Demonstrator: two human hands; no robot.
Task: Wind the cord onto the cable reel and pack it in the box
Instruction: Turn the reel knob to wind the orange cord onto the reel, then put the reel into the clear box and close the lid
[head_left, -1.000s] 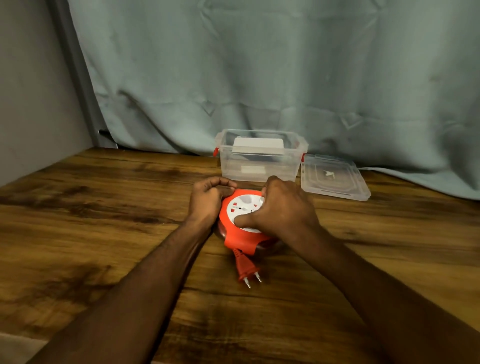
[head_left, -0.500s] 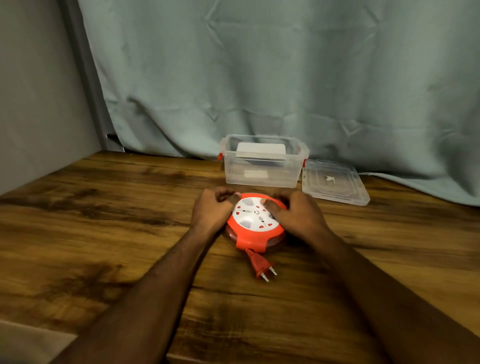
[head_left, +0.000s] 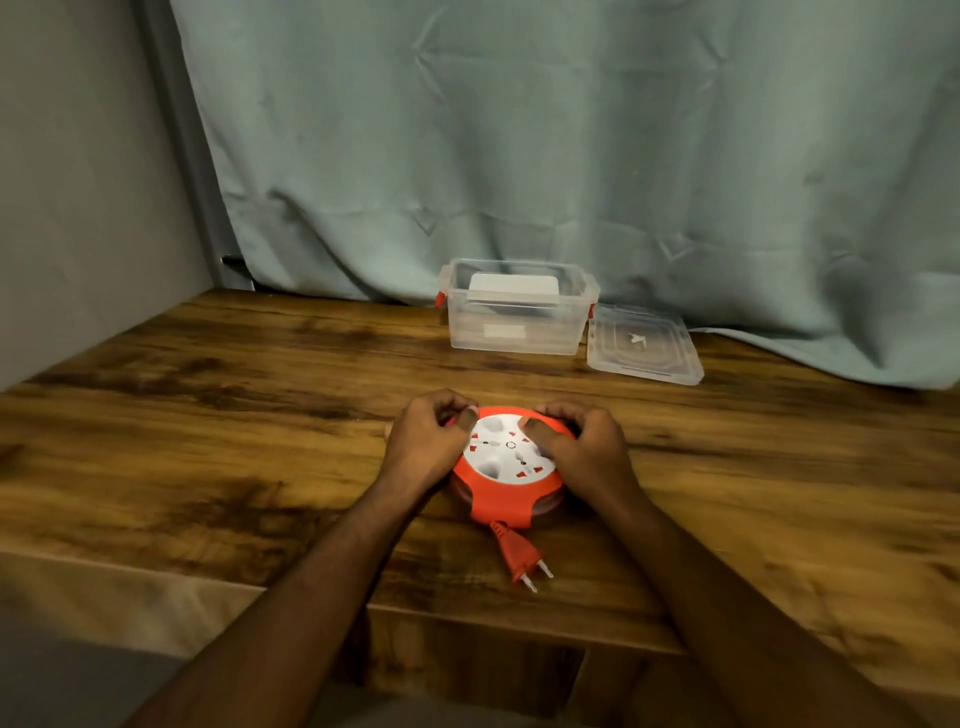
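I see both hands, left hand (head_left: 422, 447) and right hand (head_left: 584, 453), fingers curled gripping the reel (head_left: 506, 467); its plug (head_left: 519, 558) lies near the table (head_left: 208, 415) edge.

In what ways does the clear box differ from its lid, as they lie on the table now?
The clear box stands upright and is deep, with tall walls; the lid lies flat and is shallow. The clear box has red latches at its two ends; on the lid no red part shows. The clear box holds a white object; the lid holds nothing. The clear box is to the left, the lid beside it on the right. Both are clear plastic, resting on the wooden table.
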